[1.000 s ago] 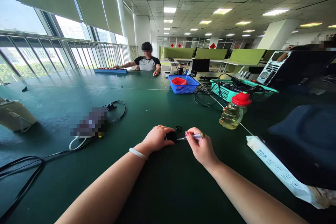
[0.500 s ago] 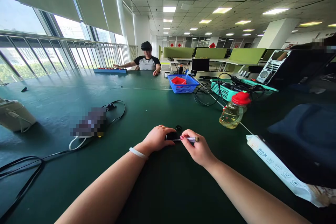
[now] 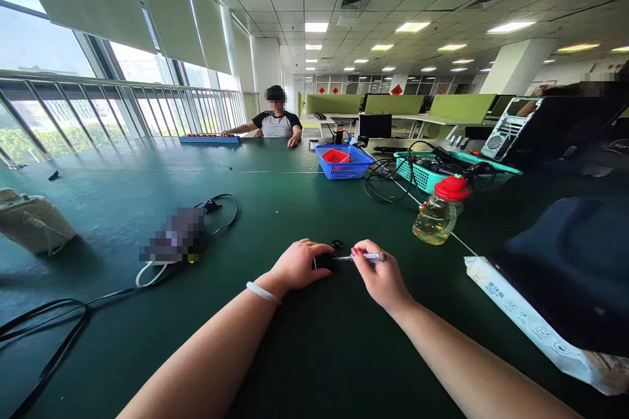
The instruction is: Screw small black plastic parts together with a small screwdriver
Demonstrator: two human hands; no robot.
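Observation:
My left hand point(image 3: 301, 264), with a white band at the wrist, is closed round a small black object point(image 3: 324, 262) on the dark green table point(image 3: 295, 203). Most of that object is hidden by my fingers, and its kind cannot be made out. My right hand point(image 3: 381, 275) pinches a screwdriver point(image 3: 371, 257) by its clear handle. The thin metal shaft points left, its tip close to the black object; whether they touch is too small to tell. Just beyond my left fingertips lies a small round black piece point(image 3: 337, 244).
Right of my hands stand a red-lidded bottle point(image 3: 437, 216) and a white packet point(image 3: 521, 317). Farther back are a blue basket point(image 3: 344, 170) and a green basket point(image 3: 422, 173) of cables. A cabled device point(image 3: 174, 236) lies left. Across the table sits a person point(image 3: 275, 121).
The screwdriver and my right hand have shifted a little to the right, showing more of the shaft. My left hand stays on the black object. The whole view has moved slightly.

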